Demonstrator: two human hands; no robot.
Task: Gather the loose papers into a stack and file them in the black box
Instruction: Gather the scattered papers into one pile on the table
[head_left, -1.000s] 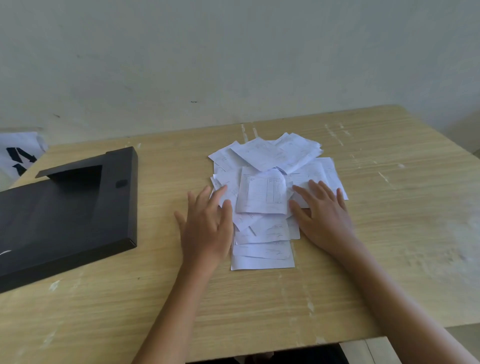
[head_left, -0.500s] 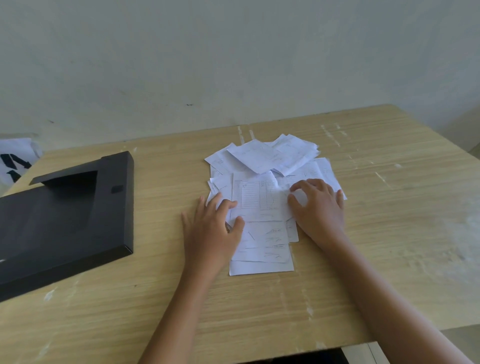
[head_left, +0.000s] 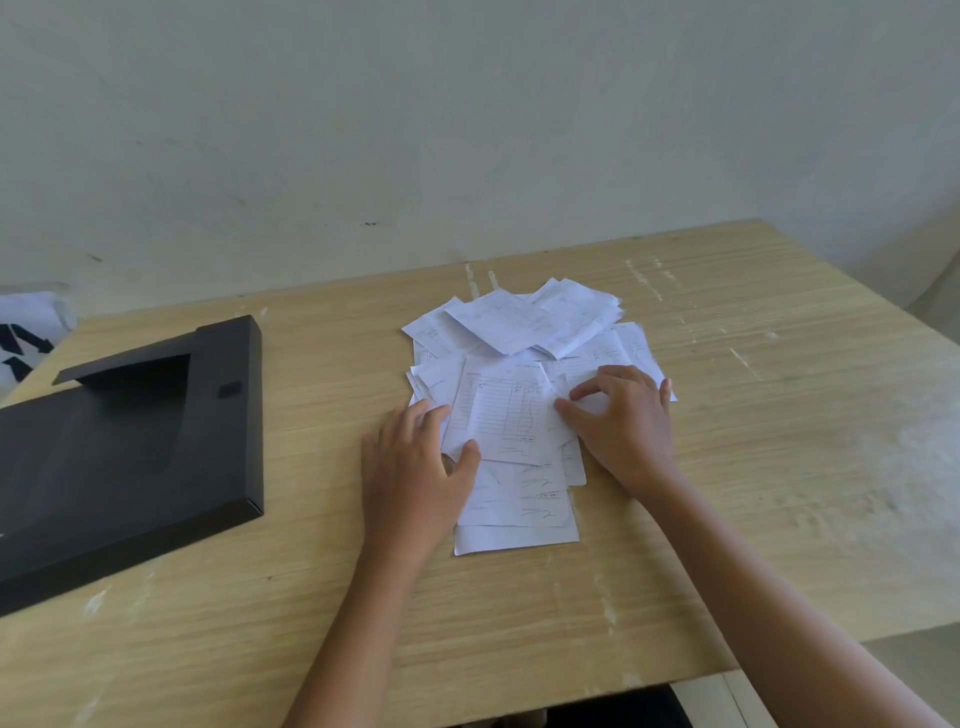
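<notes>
The loose papers (head_left: 524, 395) lie in a fanned, overlapping heap at the middle of the tabletop (head_left: 779, 467). The left hand (head_left: 415, 478) rests flat with fingers spread on the heap's left edge; the right hand (head_left: 623, 421) curls on its right side, fingertips bent on a sheet. Squeezing unevenly could crumple sheets or leave the far ones behind. The black box (head_left: 130, 441) lies well apart, left.

A: Qty check, pls?
B: Black box (head_left: 130, 447) x1. Table (head_left: 779, 467) x1. Hands x2: left hand (head_left: 415, 478), right hand (head_left: 623, 421).
A: Loose papers (head_left: 519, 395)?
B: One heap, overlapping; approx. a dozen+ sheets, exact no. can't tell. Also 1 white item w/ black marks (head_left: 26, 332), far left edge.
</notes>
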